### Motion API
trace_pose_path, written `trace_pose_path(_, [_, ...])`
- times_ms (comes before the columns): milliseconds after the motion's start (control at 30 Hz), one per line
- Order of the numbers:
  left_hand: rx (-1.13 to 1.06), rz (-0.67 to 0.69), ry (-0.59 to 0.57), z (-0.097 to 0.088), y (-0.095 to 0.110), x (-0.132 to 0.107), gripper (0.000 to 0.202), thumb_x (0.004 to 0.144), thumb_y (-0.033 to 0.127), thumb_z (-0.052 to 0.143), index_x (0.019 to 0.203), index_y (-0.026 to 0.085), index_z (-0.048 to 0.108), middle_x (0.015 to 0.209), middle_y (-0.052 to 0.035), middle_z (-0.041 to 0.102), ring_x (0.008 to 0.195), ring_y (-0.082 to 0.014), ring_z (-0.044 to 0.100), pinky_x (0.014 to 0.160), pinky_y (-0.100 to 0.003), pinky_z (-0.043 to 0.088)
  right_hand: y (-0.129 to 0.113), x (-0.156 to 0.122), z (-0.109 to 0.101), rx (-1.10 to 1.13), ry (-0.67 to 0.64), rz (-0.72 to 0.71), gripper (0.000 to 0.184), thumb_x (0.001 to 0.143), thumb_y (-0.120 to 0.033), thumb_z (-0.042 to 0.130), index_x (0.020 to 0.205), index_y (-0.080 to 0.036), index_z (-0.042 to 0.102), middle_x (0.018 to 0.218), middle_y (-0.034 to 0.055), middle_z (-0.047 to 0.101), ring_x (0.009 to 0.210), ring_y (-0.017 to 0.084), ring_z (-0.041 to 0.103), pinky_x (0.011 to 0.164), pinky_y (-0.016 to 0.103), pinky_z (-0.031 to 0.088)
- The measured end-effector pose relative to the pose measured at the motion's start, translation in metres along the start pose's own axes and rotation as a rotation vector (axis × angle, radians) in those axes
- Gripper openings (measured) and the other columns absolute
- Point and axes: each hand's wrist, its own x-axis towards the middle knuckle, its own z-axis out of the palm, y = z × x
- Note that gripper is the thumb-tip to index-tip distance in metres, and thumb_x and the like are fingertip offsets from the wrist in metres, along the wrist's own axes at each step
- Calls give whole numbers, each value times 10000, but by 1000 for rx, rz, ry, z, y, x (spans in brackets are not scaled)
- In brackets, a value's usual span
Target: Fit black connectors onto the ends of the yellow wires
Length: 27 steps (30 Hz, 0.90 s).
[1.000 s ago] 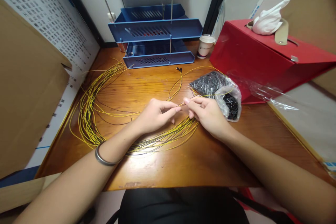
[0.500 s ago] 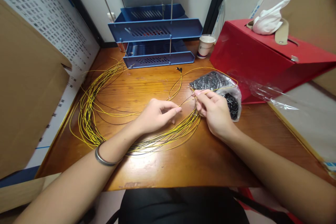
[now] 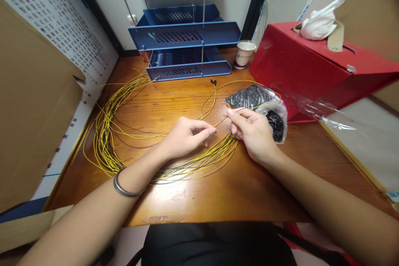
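Yellow and black wires (image 3: 107, 145) lie in a large loose loop on the wooden table. My left hand (image 3: 190, 135) is closed in a pinch on a thin pair of these wires, above the front of the loop. A short way to the right, my right hand (image 3: 249, 129) pinches the same wire pair, and the stretch between both hands runs nearly straight. From the right hand the wire arcs back towards small black connectors (image 3: 213, 82) behind the hands. Close behind the right hand lies a clear plastic bag of small black parts (image 3: 249, 96).
Blue stacked trays (image 3: 187, 70) stand at the back, with a paper cup (image 3: 245, 55) beside them. A red tissue box (image 3: 311, 70) sits at the right, with clear plastic film (image 3: 330, 114) by it. Cardboard (image 3: 34, 104) borders the left side.
My right hand's fingertips have slid slightly left along the wire pair, closer to my left hand. The two wires between the hands now lie closer together. The left hand has hardly moved.
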Motion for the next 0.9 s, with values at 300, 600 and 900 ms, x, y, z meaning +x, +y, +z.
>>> trace_pose_path(300, [1,8,-10,-1,-1,1,283,948,298,604,805,119,770,609,-11,705,554,-87,599,588,-182,438,-3,-2,1,-69,-93,15,383,733,-507,834,817,-160,696,559,-35,588,443,63,366,440,243,247])
trace_pose_path(600, [9,-4,-11,-1,-1,0,289,947,325,615,817,126,780,621,-18,717,565,-98,613,591,-189,446,-2,-1,-2,-69,35,-63,364,773,-523,799,797,-177,687,544,-42,546,479,87,447,459,240,313])
trace_pose_path(900, [3,8,-14,-1,-2,0,288,959,316,605,834,131,787,617,-10,715,552,-91,609,577,-182,437,-3,-3,1,-138,-40,-34,350,770,-495,800,753,-163,688,518,-36,560,473,87,463,480,242,339])
